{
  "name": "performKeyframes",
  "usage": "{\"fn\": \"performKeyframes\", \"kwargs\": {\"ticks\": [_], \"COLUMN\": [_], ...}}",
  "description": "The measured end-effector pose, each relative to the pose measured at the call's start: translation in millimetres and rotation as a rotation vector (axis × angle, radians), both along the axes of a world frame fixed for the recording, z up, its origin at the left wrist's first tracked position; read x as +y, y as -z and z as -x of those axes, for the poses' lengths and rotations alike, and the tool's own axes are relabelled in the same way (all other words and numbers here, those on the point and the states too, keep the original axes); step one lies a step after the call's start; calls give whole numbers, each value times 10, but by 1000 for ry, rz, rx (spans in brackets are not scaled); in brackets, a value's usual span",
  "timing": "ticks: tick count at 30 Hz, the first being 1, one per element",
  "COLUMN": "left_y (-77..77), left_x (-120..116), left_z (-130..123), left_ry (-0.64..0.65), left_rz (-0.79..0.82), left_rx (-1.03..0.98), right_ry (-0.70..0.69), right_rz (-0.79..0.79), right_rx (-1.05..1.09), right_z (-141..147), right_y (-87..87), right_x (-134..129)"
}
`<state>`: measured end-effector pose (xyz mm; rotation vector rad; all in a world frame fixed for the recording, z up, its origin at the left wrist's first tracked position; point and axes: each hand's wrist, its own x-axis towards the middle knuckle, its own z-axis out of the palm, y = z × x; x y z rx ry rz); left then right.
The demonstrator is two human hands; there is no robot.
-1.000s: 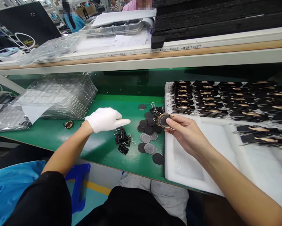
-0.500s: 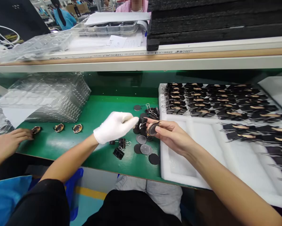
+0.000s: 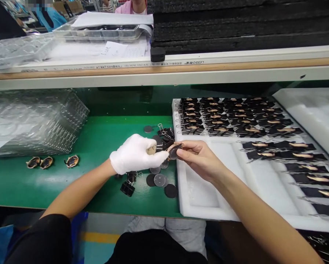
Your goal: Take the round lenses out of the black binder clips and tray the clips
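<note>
My left hand (image 3: 141,154), in a white glove, is closed around a black binder clip (image 3: 161,146), partly hidden by the thumb and fingers. Bare, my right hand (image 3: 198,157) pinches a round tan-rimmed part (image 3: 170,148) with a dark disc (image 3: 174,151) against its face. Clip and part meet between the two hands; whether the jaws grip the rim I cannot tell. Below the hands lie clear round discs (image 3: 159,180) and black round discs (image 3: 171,191). Loose binder clips (image 3: 127,188) rest under my left wrist, and more clips (image 3: 167,134) lie just beyond my fingers.
On the right, a white foam tray (image 3: 182,198) carries rows of clipped parts (image 3: 216,116). Several tan-rimmed parts (image 3: 72,161) lie on the green bench at left, before stacked clear plastic trays (image 3: 62,124). A shelf edge (image 3: 125,75) crosses above, bearing black foam sheets (image 3: 236,29).
My left hand has come closer to my right, bringing the binder clip against the round part. A co-worker's hand at left has gone from view. The whole view has shifted right.
</note>
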<state>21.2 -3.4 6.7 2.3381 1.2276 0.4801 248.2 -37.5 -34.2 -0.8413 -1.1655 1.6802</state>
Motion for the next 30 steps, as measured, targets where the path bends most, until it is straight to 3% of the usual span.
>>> {"fn": "performKeyframes", "kwargs": {"ticks": [5, 10, 17, 19, 21, 23, 26, 28, 30], "left_y": [10, 24, 119, 86, -11, -152, -336, -365, -301], "left_x": [-2, -30, -75, -54, 10, 97, 180, 161, 83], "left_z": [11, -4, -49, -16, 86, 263, 606, 819, 974], "left_ry": [-44, 7, -3, 48, 182, 230, -8, -113, -126], "left_rz": [78, 226, 216, 185, 141, 75, -2, 61, 120], "left_rx": [-135, -169, -134, -123, -93, -19, 240, 460, 638], "right_ry": [197, 187, 192, 185, 180, 202, 323, 415, 463], "right_rz": [135, 204, 194, 198, 211, 246, 352, 435, 504], "right_rx": [67, 67, -26, -18, 16, 102, 283, 378, 418], "right_z": [-35, -42, -28, -29, -39, -62, -102, -113, -96], "right_y": [-46, -25, 2, 0, -11, -32, -71, -92, -106], "right_x": [28, 65, 64, 63, 61, 60, 77, 101, 121]}}
